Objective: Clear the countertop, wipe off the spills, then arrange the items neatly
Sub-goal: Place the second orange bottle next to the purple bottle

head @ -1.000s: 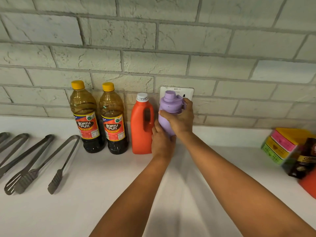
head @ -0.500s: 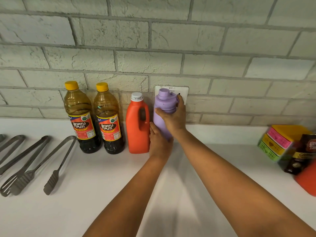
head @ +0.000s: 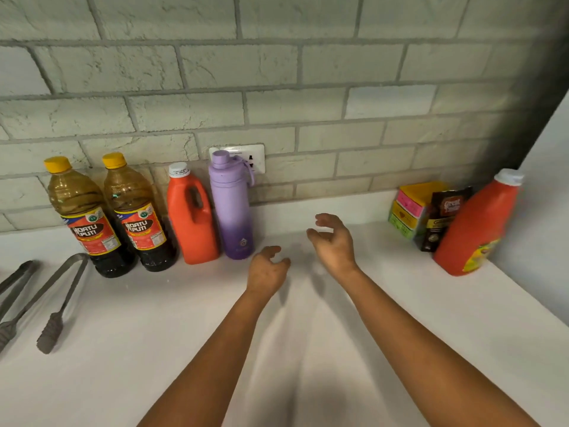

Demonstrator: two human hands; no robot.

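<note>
A purple water bottle (head: 232, 208) stands upright against the brick wall, right of an orange jug (head: 191, 217) with a white cap. Two dark vinegar bottles with yellow caps (head: 83, 217) (head: 138, 214) stand left of the jug. My left hand (head: 266, 269) hovers just right of the purple bottle's base, fingers loosely curled and holding nothing. My right hand (head: 334, 241) is farther right, fingers apart and empty. Both hands are off the bottle, above the white countertop (head: 154, 334).
Metal tongs (head: 58, 300) lie at the left edge of the counter. At the right stand a large orange bottle (head: 477, 226), a dark brown packet (head: 443, 217) and a stack of coloured boxes (head: 409, 211). A wall socket (head: 255, 157) sits behind the purple bottle.
Both hands have let go of the purple bottle and drawn back to the right. The bottle now stands on its own beside the orange jug. The view has shifted right.
</note>
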